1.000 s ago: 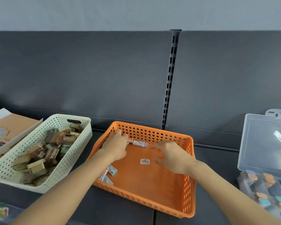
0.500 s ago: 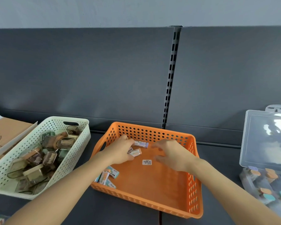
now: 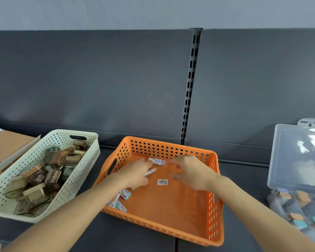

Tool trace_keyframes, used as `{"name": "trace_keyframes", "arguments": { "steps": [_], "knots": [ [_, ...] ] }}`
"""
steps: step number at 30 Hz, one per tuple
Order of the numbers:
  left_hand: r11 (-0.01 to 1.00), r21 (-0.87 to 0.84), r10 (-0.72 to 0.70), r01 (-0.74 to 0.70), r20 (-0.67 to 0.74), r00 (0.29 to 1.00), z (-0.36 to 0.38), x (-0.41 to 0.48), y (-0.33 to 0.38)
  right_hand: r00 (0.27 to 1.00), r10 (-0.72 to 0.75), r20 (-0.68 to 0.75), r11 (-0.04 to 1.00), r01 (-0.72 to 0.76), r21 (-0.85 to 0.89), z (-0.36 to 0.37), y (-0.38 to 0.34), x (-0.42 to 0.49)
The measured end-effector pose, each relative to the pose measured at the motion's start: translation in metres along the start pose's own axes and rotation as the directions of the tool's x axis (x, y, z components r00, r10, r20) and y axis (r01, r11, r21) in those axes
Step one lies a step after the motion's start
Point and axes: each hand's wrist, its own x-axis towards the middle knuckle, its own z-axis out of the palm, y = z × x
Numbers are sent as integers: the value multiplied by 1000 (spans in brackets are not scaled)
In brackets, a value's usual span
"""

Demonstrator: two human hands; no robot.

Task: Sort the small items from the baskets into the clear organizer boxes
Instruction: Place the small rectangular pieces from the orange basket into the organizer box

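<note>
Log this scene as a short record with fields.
Left hand: grips orange-tipped item inside orange basket
Right hand: open, fingers spread over the basket floor
Loose in basket: purple-tipped item by far wall; teal items at near-left corner
Cream basket: left, full of small containers
Clear organizer box: right, lid up

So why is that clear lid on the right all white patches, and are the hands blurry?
Head view: the clear organizer lid throws back white glare patches; the right hand looks slightly soft at the fingers, likely from motion; shadows around the orange basket are faint.
</note>
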Motion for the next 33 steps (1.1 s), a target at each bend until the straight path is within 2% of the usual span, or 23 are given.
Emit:
{"name": "trace_keyframes", "arguments": {
  "steps": [2, 4, 6, 8, 15, 17, 20, 25, 28, 30, 33],
  "knots": [
    [998, -56, -3, 4, 12, 1000, -1, -1, -2, 1000, -4, 2, 1000, 4, -5, -1, 1, 0],
    [977, -208, -55, 50, -15, 998, -5, -2, -4, 1000, -7, 10, 1000, 7, -9, -2, 2, 0],
    [884, -451, -164, 122, -56, 985, -12, -7, -8, 1000, -19, 23, 1000, 20, -14, -2, 2, 2],
    [769, -622, -267, 145, -107, 958, -20, -15, -15, 999, -29, 44, 999, 29, -19, -2, 0, 5],
    [516, -857, -334, -9, -211, 919, -36, -53, -23, 983, -40, 177, 997, 52, -62, 18, -17, 29],
    [478, -878, -357, -35, -230, 905, -35, -59, -23, 977, -63, 203, 992, 84, -98, 24, -27, 40],
    [489, -871, -403, -45, -271, 874, -33, -67, -23, 974, -27, 226, 988, 61, -143, 29, -36, 54],
    [650, -755, -435, -83, -460, 774, -31, -73, -21, 973, 98, 210, 962, -38, -272, 41, -42, 61],
    [621, -777, -473, -102, -475, 742, -27, -75, -24, 972, 120, 204, 944, -49, -325, 44, -45, 64],
    [583, -804, -498, -112, -463, 733, -25, -74, -26, 960, 127, 248, 964, -62, -257, 43, -49, 65],
    [598, -795, -503, -99, -469, 726, -22, -74, -27, 950, 94, 297, 988, -53, -143, 47, -53, 66]
  ]
}}
